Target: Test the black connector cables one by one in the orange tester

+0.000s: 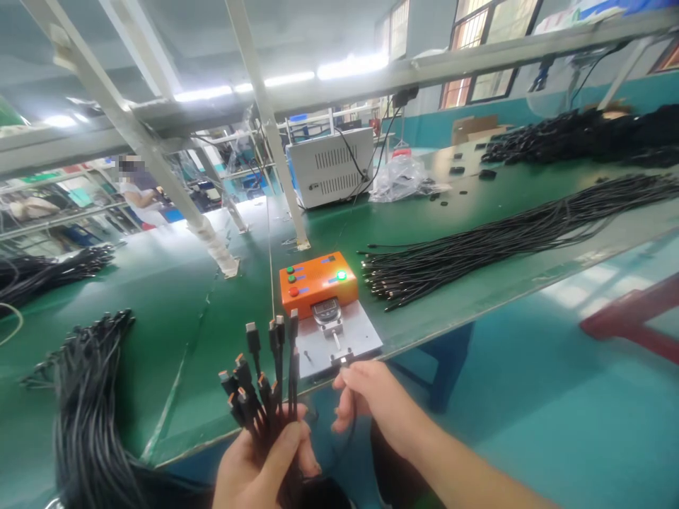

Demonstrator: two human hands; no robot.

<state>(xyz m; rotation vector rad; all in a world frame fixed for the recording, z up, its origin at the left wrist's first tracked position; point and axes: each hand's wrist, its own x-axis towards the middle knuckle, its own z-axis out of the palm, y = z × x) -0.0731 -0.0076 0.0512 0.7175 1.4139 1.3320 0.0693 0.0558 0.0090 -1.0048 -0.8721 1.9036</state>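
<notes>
My left hand [265,463] is closed around a bunch of black USB cables [259,396], their plugs pointing up and several showing orange tips. Between thumb and fingers, my right hand [366,396] pinches the plug end of one black cable [349,435]. That plug is at the front fixture [342,358] of a metal plate [366,332]; whether it sits fully inside I cannot tell. Behind the fixture, a small gauge [326,309] adjoins an orange box [318,279] with green and red buttons and a lit green light.
Black cables [477,254] lie in a long bundle at right, and another bundle [93,396] hangs over the table edge at left. White posts [276,134] rise from the green table [212,332]. A grey metal case [334,170] stands behind. A person [141,191] is at the far left.
</notes>
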